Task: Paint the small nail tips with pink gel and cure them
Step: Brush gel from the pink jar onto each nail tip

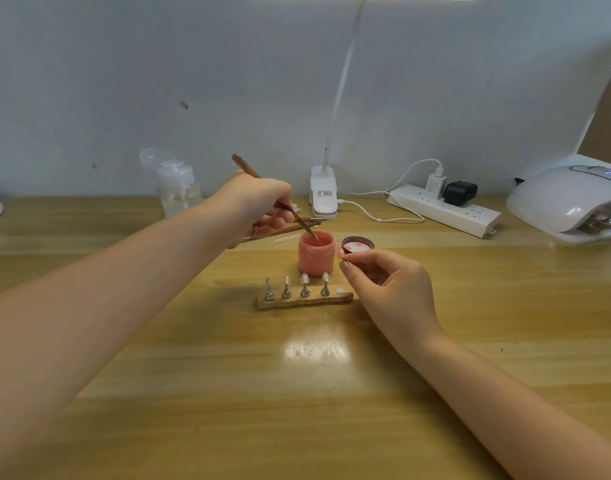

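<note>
left hand [262, 206] fingers grip brush [273, 197] | right hand [383, 285] fingers pinch nail tip [341, 253] | labels unreadable

A pale wall [124, 81] with a few small marks stands behind a wooden table [297, 410]. Bright light, perhaps from the clip lamp [323, 195], glares on the tabletop.

Wooden worktop [297, 393], glare patch mid-front. On it: open pink gel jar [315, 254], its lid [357, 244] upturned just right of it, wooden nail-tip stand [304, 301] in front. Back row: pump bottle [177, 187], clip lamp base [323, 197], power strip [442, 209], curing lamp [571, 202] far right. Spare brushes [286, 228] lie behind the jar.
</note>
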Motion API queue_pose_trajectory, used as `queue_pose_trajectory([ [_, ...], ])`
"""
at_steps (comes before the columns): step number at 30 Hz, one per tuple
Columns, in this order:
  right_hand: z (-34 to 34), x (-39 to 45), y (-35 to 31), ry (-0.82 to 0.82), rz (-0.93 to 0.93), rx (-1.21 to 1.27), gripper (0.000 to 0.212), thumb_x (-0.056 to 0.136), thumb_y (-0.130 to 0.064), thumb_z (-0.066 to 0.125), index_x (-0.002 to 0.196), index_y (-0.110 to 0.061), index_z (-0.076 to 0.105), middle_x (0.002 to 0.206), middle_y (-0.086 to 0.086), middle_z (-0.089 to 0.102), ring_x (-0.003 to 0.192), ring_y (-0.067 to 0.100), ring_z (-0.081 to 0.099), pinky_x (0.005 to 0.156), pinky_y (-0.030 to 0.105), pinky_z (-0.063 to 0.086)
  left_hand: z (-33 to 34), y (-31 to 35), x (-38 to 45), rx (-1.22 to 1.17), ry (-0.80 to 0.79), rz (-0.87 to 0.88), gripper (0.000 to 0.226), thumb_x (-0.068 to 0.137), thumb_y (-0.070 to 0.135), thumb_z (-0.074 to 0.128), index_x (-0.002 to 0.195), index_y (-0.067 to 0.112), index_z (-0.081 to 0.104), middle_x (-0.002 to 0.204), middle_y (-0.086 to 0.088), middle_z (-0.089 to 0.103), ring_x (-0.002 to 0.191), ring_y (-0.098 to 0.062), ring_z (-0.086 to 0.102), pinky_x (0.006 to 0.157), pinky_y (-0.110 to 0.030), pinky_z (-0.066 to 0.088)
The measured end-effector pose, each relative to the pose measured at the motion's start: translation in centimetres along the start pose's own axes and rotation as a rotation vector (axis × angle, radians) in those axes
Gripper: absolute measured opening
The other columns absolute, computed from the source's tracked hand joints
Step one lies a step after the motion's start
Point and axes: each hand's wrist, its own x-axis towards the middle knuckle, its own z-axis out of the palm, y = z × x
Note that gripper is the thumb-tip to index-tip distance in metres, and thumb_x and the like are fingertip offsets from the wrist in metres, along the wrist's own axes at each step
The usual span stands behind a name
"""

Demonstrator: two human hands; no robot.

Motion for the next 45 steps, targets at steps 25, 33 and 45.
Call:
queue_pose_trajectory([
  [25, -0.1, 0.0, 0.0, -0.010, 0.002, 0.045, 0.011, 0.081, -0.011, 0.075, 0.089, -0.018, 0.074, 0.082, -0.010, 0.071, 0.079, 0.003, 0.065, 0.077, 0.027, 0.055, 2.3, -8.0, -10.0, 0.194, 0.132, 0.955, 0.014, 0.084, 0.012, 0.064, 0.096, 0.014, 0.069, 0.086, 0.007, 0.068, 0.083, -0.004, 0.063, 0.071, -0.010, 0.046],
  [33, -0.1, 0.0, 0.0, -0.001, -0.014, 0.030, 0.010, 0.081, -0.012, 0.075, 0.089, -0.017, 0.075, 0.082, -0.012, 0.070, 0.079, 0.001, 0.065, 0.076, 0.022, 0.053, 2.2, -8.3, -10.0, 0.145, 0.157, 0.969, 0.010, 0.087, 0.020, 0.059, 0.094, 0.016, 0.066, 0.082, 0.012, 0.066, 0.078, -0.006, 0.062, 0.065, -0.013, 0.047],
  [45, -0.1, -0.1, -0.1, 0.000, -0.023, 0.054, 0.010, 0.081, -0.011, 0.075, 0.089, -0.016, 0.075, 0.083, -0.010, 0.071, 0.079, 0.002, 0.065, 0.076, 0.020, 0.053, 2.2, -8.4, -10.0, 0.034, 0.149, 0.922, 0.009, 0.088, 0.024, 0.061, 0.095, 0.022, 0.065, 0.083, 0.013, 0.069, 0.079, -0.006, 0.067, 0.067, -0.018, 0.052],
])
